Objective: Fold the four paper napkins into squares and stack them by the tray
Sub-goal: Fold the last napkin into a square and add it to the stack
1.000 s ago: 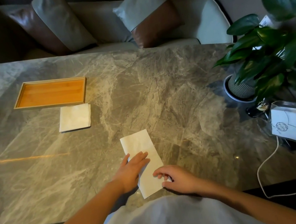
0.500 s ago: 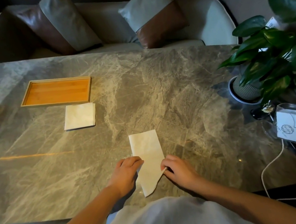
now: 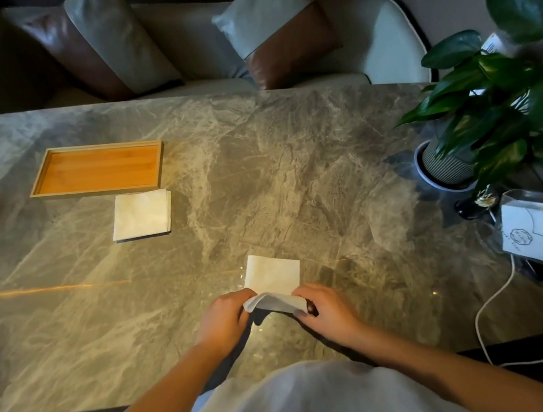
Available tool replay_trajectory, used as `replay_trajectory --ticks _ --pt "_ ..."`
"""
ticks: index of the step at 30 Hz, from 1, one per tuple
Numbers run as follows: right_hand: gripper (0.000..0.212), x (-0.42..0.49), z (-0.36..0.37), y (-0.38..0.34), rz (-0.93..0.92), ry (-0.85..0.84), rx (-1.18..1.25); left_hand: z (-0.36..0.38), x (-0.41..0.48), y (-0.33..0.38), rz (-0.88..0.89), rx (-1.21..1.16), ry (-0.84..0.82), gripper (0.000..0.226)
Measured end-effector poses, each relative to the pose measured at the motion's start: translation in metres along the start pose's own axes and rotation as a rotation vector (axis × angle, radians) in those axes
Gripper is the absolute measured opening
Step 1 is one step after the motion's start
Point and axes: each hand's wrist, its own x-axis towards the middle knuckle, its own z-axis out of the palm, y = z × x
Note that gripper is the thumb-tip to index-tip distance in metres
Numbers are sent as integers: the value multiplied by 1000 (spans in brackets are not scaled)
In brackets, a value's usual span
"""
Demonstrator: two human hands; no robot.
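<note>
Round emblem printed on the white napkin holder [image 3: 540,236], its lettering too small to read, left hand [image 3: 224,319] and right hand [image 3: 327,309] low over the counter [image 3: 293,175], fingers pinched on the napkin [image 3: 273,283] near edge, lifting it, folded stack [image 3: 141,214] just beside the wooden tray [image 3: 97,168]

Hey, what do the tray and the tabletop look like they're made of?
The tray looks like wood, maybe bamboo: warm orange-brown base with lengthwise strips and a paler raised rim, matte. The tabletop looks like polished grey marble or a stone-look slab: pale branching veins and a glossy sheen that reflects light. Real or imitation stone cannot be told.
</note>
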Motion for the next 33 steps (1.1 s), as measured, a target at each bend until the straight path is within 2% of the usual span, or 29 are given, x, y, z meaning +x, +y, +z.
replay_trajectory --ticks 5,8,9,12,20,33 --pt "11 0 3 0 202 61 142 4 -1 0 -97 -16 47 16" --pt "10 2 2 0 277 57 204 6 -1 -2 -147 -62 80 12" --pt "4 3 1 0 290 49 225 7 -1 -2 -162 -76 81 11" --pt "13 7 2 -1 300 33 266 8 -1 -2 -200 -88 69 8" --pt "11 12 2 -4 356 28 337 11 1 -2 -285 -169 64 10" --pt "29 12 2 -4 363 11 241 12 2 0 -323 -73 -20 18"
